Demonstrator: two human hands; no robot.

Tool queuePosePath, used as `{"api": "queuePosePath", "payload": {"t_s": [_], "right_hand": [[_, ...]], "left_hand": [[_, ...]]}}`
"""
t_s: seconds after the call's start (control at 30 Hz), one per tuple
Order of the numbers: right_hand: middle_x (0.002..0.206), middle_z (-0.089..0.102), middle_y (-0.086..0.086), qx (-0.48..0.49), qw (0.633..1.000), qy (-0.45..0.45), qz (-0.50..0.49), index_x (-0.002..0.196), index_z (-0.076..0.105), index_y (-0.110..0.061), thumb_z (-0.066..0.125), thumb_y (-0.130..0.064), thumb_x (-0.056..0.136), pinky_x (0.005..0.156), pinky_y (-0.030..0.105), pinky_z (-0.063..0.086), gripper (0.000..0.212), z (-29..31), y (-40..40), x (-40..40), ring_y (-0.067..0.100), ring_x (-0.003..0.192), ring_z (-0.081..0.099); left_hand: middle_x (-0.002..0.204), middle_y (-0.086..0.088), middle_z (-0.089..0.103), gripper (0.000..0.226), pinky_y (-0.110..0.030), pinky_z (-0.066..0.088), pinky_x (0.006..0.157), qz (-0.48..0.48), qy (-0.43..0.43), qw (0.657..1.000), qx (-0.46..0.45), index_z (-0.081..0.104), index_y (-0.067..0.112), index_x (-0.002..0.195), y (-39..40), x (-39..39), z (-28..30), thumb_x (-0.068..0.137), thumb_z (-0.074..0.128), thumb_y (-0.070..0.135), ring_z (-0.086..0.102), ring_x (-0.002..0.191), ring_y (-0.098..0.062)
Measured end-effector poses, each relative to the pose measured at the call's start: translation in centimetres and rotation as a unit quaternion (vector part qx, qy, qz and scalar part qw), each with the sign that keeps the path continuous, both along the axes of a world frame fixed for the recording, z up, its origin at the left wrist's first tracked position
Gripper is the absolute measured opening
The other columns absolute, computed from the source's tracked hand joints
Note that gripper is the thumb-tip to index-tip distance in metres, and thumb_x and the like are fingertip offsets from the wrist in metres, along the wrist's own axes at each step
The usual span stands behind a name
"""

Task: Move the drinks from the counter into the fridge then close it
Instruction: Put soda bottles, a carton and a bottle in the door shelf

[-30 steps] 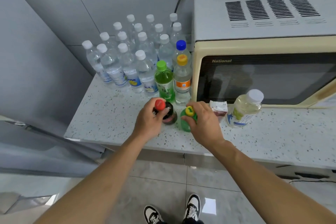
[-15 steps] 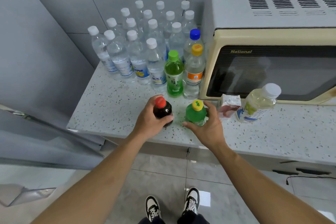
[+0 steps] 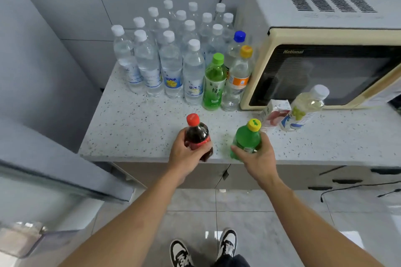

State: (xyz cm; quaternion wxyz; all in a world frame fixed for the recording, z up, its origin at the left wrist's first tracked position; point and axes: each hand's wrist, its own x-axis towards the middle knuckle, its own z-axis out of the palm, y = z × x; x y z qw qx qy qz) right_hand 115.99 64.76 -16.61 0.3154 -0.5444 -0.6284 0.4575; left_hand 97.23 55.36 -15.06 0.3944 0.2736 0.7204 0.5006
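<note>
My left hand [image 3: 186,156] grips a small dark cola bottle [image 3: 196,134] with a red cap, held at the counter's front edge. My right hand [image 3: 257,159] grips a small green soda bottle [image 3: 247,137] with a yellow cap, just to the right of it. Both bottles tilt slightly toward me. Behind them on the speckled counter [image 3: 138,128] stand a green tea bottle [image 3: 213,82], an orange-labelled bottle [image 3: 237,78], a blue-capped bottle [image 3: 238,38] and several clear water bottles [image 3: 171,65]. The open fridge door [image 3: 54,167] shows at the lower left.
A cream microwave [image 3: 325,54] fills the right of the counter. In front of it stand a small drink carton [image 3: 275,114] and a pale yellow bottle [image 3: 307,107] with a white cap. Tiled floor and my shoes [image 3: 204,249] lie below.
Both hands have drawn the cola and the green bottle back from the middle of the counter to its front edge, and the bottles now show more fully.
</note>
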Motion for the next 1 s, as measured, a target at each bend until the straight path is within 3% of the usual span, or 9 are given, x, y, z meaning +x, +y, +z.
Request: {"api": "queuePosePath", "payload": {"t_s": [0.13, 0.27, 0.4, 0.53, 0.63, 0.77, 0.9, 1.0], "right_hand": [[0.095, 0.066, -0.015, -0.013, 1.0, -0.006, -0.003, 0.108, 0.054, -0.036, 0.087, -0.039, 0.067, 0.07, 0.019, 0.049, 0.052, 0.3, -4.1, 0.7, -0.006, 0.084, 0.062], [0.092, 0.067, -0.014, -0.013, 1.0, -0.003, 0.013, 0.108, 0.052, -0.038, 0.085, -0.037, 0.07, 0.066, 0.022, 0.054, 0.051, 0.9, -7.8, 0.7, 0.0, 0.081, 0.065], [0.088, 0.066, -0.024, -0.011, 0.998, 0.03, 0.046, 0.099, 0.052, -0.047, 0.085, -0.038, 0.068, 0.063, 0.017, 0.051, 0.046, 1.9, -11.9, 0.8, -0.004, 0.078, 0.064], [0.089, 0.067, -0.02, -0.008, 0.996, 0.063, 0.066, 0.098, 0.054, -0.043, 0.084, -0.041, 0.063, 0.075, 0.035, 0.059, 0.045, 2.7, -16.4, 0.4, 0.004, 0.079, 0.066], [0.09, 0.066, -0.022, 0.0, 0.992, 0.086, 0.088, 0.106, 0.053, -0.041, 0.082, -0.046, 0.061, 0.078, 0.041, 0.06, 0.053, 3.3, -19.9, -0.6, 0.003, 0.081, 0.066], [0.09, 0.067, -0.021, 0.0, 0.988, 0.096, 0.121, 0.11, 0.051, -0.043, 0.086, -0.045, 0.066, 0.081, 0.039, 0.059, 0.056, 4.4, -24.6, -2.9, -0.001, 0.083, 0.066], [0.097, 0.068, -0.017, 0.015, 0.98, 0.098, 0.175, 0.116, 0.052, -0.037, 0.088, -0.044, 0.067, 0.08, 0.032, 0.057, 0.061, 6.2, -28.6, -6.0, -0.001, 0.087, 0.066], [0.102, 0.066, -0.011, 0.064, 0.972, 0.089, 0.208, 0.117, 0.055, -0.033, 0.085, -0.052, 0.062, 0.081, 0.028, 0.053, 0.066, 7.8, -30.8, -8.5, 0.009, 0.096, 0.062]], "left_hand": [[0.101, 0.019, 0.07, 0.044, -0.014, 0.043, 0.073, 0.006, -0.05, 0.999, 0.016, 0.061, 0.045, 0.105, -4.7, 0.1, -0.1, 0.069, 0.087, 0.037, 0.064, 0.088, 0.012], [0.096, 0.028, 0.07, 0.041, -0.008, 0.05, 0.065, -0.022, -0.02, 0.999, 0.04, 0.063, 0.058, 0.094, -9.3, 0.0, 1.0, 0.068, 0.087, 0.037, 0.065, 0.087, 0.009], [0.101, 0.026, 0.07, 0.045, -0.016, 0.05, 0.075, -0.033, 0.002, 0.999, 0.03, 0.061, 0.059, 0.1, -14.1, 0.3, 1.8, 0.061, 0.084, 0.054, 0.066, 0.091, 0.007], [0.101, 0.025, 0.071, 0.056, -0.004, 0.049, 0.065, -0.029, 0.017, 0.998, 0.046, 0.06, 0.053, 0.109, -19.8, 1.4, 2.1, 0.06, 0.086, 0.046, 0.068, 0.089, 0.005], [0.105, 0.018, 0.073, 0.057, -0.012, 0.053, 0.072, -0.02, 0.024, 0.998, 0.056, 0.062, 0.051, 0.11, -24.2, 1.2, 2.5, 0.06, 0.087, 0.043, 0.07, 0.094, -0.002], [0.105, 0.01, 0.074, 0.058, -0.028, 0.055, 0.084, 0.024, 0.043, 0.997, 0.051, 0.062, 0.047, 0.111, -30.1, -0.9, 3.6, 0.059, 0.087, 0.043, 0.071, 0.096, -0.009], [0.104, 0.013, 0.073, 0.057, -0.028, 0.055, 0.078, 0.073, 0.072, 0.994, 0.05, 0.062, 0.052, 0.108, -34.9, -4.2, 5.6, 0.057, 0.085, 0.047, 0.07, 0.094, -0.007], [0.105, 0.015, 0.073, 0.059, -0.024, 0.053, 0.08, 0.119, 0.106, 0.986, 0.05, 0.062, 0.052, 0.11, -37.8, -7.6, 7.1, 0.056, 0.085, 0.05, 0.069, 0.095, -0.003]]}}
